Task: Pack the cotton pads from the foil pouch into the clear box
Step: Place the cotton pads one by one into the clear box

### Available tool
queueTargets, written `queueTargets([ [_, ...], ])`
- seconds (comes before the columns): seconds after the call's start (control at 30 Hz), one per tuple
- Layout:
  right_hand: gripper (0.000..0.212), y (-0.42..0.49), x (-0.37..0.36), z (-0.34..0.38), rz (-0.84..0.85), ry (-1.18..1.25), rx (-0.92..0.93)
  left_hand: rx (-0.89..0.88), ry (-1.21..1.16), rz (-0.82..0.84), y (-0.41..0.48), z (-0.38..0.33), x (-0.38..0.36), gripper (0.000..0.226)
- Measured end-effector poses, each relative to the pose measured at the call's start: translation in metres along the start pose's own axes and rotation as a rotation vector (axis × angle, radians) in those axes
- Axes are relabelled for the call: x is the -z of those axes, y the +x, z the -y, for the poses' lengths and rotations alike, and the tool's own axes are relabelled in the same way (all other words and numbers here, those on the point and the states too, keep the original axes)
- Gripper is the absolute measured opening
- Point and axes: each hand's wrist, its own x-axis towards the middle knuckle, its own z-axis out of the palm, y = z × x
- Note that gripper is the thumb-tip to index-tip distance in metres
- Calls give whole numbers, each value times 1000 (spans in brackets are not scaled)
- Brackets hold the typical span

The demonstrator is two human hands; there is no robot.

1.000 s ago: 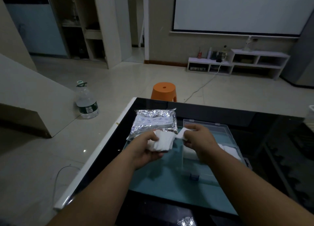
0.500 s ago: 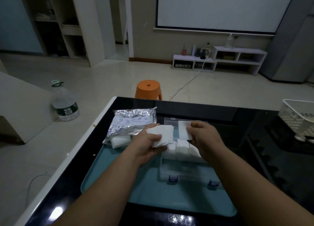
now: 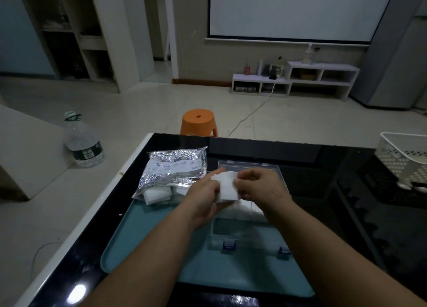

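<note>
Left hand [image 3: 203,200]: was held over the left part of the clear box [image 3: 245,235]; its fingers [image 3: 211,184] were curled round the left side of a stack of cotton pads [image 3: 227,186].
Right hand [image 3: 261,189]: was held over the box; its fingers were pinched on the upper right edge of the same stack.
Stack of cotton pads: was gripped between both hands, above the box and clear of it.
Clear box: was set on the teal tray [image 3: 143,237] with its lid [image 3: 249,165] folded back to the far side; packed pads [image 3: 245,208] were seen in its far part, and two blue latches on its near wall.
Foil pouch [image 3: 173,170]: was laid at the tray's far left corner, just beside the box; further pads [image 3: 157,194] were exposed at its near end.
Teal tray: was laid on the black bench [image 3: 300,159].
Surroundings: a white basket [image 3: 404,159] was placed at the bench's right side; an orange stool [image 3: 199,122] and a water bottle [image 3: 83,142] were stood on the floor.
</note>
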Motion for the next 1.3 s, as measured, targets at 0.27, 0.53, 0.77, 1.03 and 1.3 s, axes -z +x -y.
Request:
queueTargets([
  [0.27,16,6,-6,-6,-63,-296,138,70,-127,73,2,3,1,36],
  [0.53,17,14,6,-9,-234,-231,84,-16,-32,-54,9,-1,5,48],
  [0.77,4,12,-1,-10,-35,-74,-83,-41,-20,-70,11,0,5,40],
  [1.03,4,14,1,-10,9,-65,-205,-20,-49,8,11,3,6,33],
  [1.3,6,16,6,-15,-247,-144,-8,-39,83,-25,11,4,6,22],
])
